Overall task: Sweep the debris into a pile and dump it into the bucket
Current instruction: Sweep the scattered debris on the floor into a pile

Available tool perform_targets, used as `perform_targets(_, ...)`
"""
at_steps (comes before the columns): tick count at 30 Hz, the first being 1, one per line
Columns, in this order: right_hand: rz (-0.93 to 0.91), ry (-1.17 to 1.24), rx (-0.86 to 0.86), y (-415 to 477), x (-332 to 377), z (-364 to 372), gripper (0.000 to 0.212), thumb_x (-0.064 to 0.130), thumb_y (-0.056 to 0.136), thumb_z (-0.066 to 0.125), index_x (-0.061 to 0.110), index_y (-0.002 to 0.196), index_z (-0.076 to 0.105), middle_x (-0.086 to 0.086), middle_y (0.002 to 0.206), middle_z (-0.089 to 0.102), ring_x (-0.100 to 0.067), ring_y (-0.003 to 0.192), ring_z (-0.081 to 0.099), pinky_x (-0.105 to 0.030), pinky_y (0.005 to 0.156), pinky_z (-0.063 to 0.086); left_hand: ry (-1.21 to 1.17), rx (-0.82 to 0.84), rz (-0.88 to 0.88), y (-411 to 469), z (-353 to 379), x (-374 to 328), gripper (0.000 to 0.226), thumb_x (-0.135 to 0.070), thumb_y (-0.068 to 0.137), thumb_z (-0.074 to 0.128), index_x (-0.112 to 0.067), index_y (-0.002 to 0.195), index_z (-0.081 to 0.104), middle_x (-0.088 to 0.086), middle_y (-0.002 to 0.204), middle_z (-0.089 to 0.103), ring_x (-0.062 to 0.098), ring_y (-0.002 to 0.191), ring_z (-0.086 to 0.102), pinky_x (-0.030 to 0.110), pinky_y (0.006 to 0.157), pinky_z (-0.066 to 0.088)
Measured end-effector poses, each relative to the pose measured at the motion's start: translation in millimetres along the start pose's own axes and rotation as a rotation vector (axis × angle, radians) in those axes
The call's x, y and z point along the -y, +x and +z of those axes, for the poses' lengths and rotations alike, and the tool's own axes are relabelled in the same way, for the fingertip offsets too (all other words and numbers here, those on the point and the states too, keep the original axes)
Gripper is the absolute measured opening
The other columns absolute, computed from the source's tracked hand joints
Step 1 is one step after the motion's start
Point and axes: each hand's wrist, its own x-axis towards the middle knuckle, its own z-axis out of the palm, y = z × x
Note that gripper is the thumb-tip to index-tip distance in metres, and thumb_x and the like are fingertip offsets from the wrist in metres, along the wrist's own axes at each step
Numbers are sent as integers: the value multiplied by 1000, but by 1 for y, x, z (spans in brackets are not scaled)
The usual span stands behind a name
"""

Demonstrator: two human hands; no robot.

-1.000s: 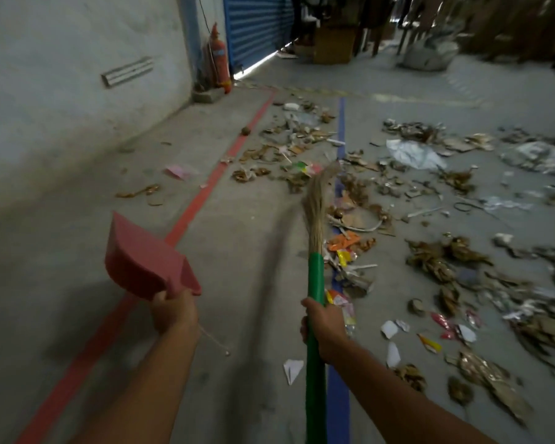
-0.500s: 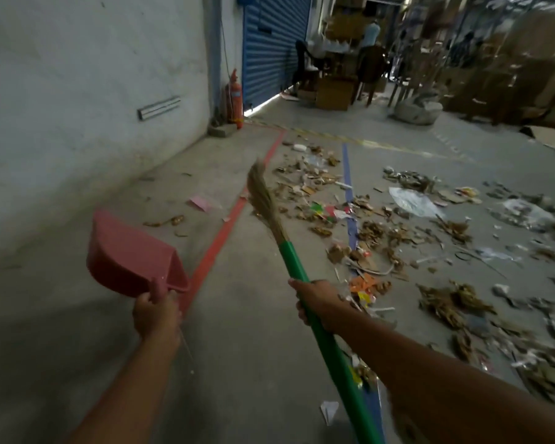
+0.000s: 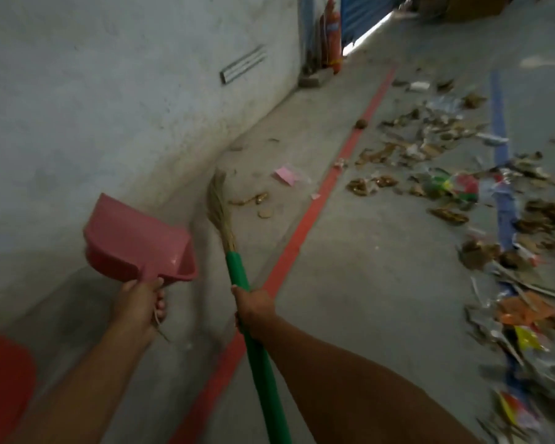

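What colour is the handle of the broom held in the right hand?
Bright green; the straw-bristled broom handle shows best in the head view.

Red object (image 3: 4, 379), perhaps a bucket, edge-cropped.

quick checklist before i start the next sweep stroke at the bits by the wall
1. Grip on broom: ok. The right hand is curled round the green handle of the broom.
2. Dustpan out of the way: ok. The left hand holds the dustpan by its handle, raised off the floor.
3. Bristles on the floor: cannot tell. The bristles point toward the scraps near the pink paper.
4. Debris gathered: not ok. The debris lies scattered on both sides of the red line.
5. Bucket within reach: cannot tell. Only a red shape shows, cut off at the lower left edge.
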Motion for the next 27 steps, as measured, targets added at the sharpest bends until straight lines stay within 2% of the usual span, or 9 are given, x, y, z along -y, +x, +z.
perform_targets(3, 5, -199, 46, 22, 6, -2, 57, 55, 94, 56, -1, 95, 66, -20, 95, 71, -34, 82, 71, -43, 75, 61, 103, -50, -2, 9, -5, -38, 22, -2, 97, 48, -13, 77, 48, 1, 48, 42, 3, 25, 32, 7, 32, 24)
perform_targets(5, 29, -289, 56, 39, 9, -8, 62, 57, 91, 57, 0, 111, 67, -20, 103, 72, -32, 82, 71, -34, 62, 59, 149, -71, 30, 23, -4, -57, 24, -1, 97, 48, -12, 76, 47, 6, 58, 39, 2, 25, 32, 7, 32, 24)
perform_targets(7, 55, -282, 63, 63, 10, -7, 59, 54, 91, 60, 0, 112, 67, -17, 100, 73, -27, 70, 69, -26, 48, 52, 192, -65, 55, 44, 3, -62, 24, -1, 97, 48, -11, 75, 47, 8, 63, 38, 2, 25, 33, 8, 31, 24)
perform_targets(10, 77, -215, 73, 103, 1, 2, 50, 48, 92, 61, 1, 105, 68, -13, 99, 70, -31, 90, 70, -40, 79, 60, 222, -64, 105, 81, 17, -45, 22, -2, 96, 51, -12, 76, 49, 8, 63, 39, 5, 28, 35, 10, 32, 23)
perform_targets(12, 39, -214, 59, 128, -12, 3, 45, 52, 93, 59, 9, 80, 65, -18, 100, 70, -36, 98, 70, -44, 86, 58, 227, -40, 122, 106, 30, -31, 24, -3, 97, 51, -11, 75, 49, 9, 62, 39, 9, 32, 35, 11, 31, 22)
perform_targets(16, 62, -19, -149, 177, -49, -16, 67, 72, 75, 58, 6, 81, 69, -21, 89, 73, -37, 83, 72, -49, 75, 60, 215, 64, 88, 147, 76, -32, 24, -1, 98, 46, -10, 76, 47, 8, 63, 36, 1, 24, 31, 9, 30, 21)
perform_targets(20, 157, 302, -418, 149, -36, -91, 58, 57, 86, 66, 6, 58, 59, -16, 57, 63, -32, 58, 65, -51, 67, 58, 219, 208, 65, 152, 134, -17, 23, -3, 98, 45, -12, 76, 46, 7, 65, 36, 1, 25, 31, 9, 30, 22)
perform_targets(24, 161, 521, -671, 162, -33, -163, 68, 67, 76, 62, 2, 91, 70, -20, 88, 73, -38, 82, 72, -53, 79, 60, 245, 343, 100, 152, 181, -9, 23, -2, 98, 47, -11, 76, 47, 8, 65, 39, 0, 24, 31, 9, 29, 21)
perform_targets(27, 137, 570, -762, 153, -17, -171, 61, 62, 81, 63, 2, 91, 71, -19, 86, 74, -36, 79, 72, -53, 77, 61, 207, 378, 121, 150, 193, -22, 22, -3, 97, 49, -11, 77, 48, 9, 64, 40, 0, 24, 32, 10, 28, 21)
